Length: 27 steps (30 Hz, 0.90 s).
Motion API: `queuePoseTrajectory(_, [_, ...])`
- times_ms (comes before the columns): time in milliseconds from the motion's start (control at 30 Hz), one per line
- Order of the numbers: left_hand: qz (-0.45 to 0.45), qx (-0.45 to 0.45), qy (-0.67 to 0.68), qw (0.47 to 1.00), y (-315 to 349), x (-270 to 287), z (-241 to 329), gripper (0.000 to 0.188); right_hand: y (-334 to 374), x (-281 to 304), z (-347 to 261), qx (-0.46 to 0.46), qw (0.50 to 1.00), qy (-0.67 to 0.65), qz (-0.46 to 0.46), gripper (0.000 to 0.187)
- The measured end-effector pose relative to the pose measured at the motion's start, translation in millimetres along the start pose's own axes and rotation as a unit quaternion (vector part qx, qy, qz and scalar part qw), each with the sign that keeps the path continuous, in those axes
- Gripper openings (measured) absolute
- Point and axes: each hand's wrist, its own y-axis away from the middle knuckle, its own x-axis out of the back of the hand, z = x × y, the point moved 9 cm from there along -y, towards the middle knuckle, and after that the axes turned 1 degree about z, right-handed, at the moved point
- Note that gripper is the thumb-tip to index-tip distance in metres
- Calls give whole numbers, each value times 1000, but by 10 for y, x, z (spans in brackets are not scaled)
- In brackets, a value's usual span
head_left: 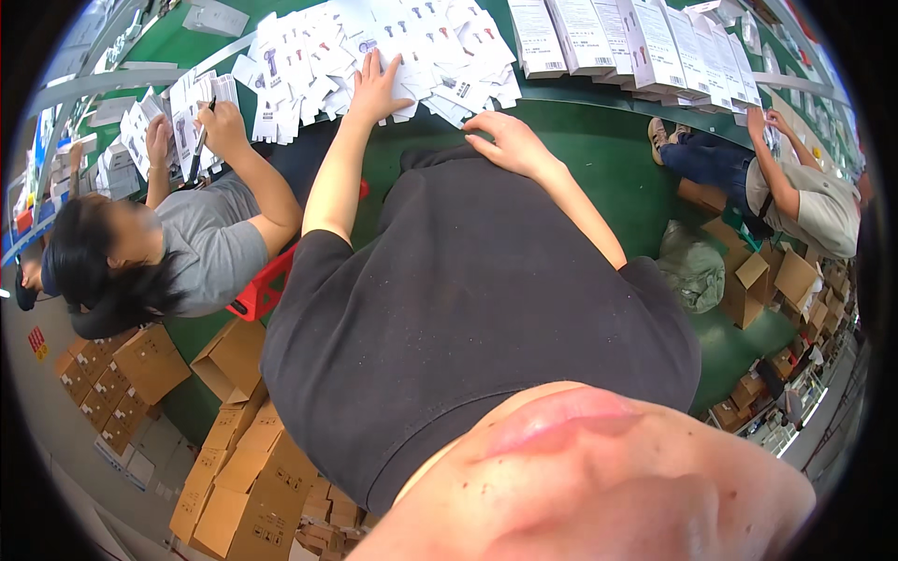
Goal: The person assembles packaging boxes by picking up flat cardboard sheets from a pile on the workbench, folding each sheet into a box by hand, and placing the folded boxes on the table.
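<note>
— What was the left hand (376, 86) doing at the green table (599, 140)?

— It lay flat and open, fingers spread on the heap of white leaflets (393, 47). The right hand (505, 140) rested loosely open on the table's edge, holding nothing.

— How best to take one?

— I'd say slide the top leaflet free with the fingertips, without disturbing the heap.

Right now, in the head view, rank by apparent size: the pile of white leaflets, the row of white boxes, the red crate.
1. Pile of white leaflets
2. Row of white boxes, nearly as wide; the fisheye bend makes this ranking unsure.
3. Red crate, mostly hidden.
</note>
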Motion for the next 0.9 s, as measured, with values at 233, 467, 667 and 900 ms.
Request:
queuePoseTrajectory(233, [1, 20, 26, 999, 28, -15, 189, 82, 54, -6, 116, -22, 1000, 11, -10, 31])
queuePoseTrajectory(467, [142, 18, 78, 987, 313, 407, 586, 34, 6, -105, 103, 7, 999, 30, -37, 33])
queuePoseTrajectory(667, [339, 60, 274, 898, 818, 2022, 1014, 45, -158, 263, -294, 87, 990, 61, 90, 46])
queuePoseTrajectory(900, [78, 77, 513, 852, 876, 1938, 1243, 58, -565, 512, -796, 225, 946, 153, 175, 140])
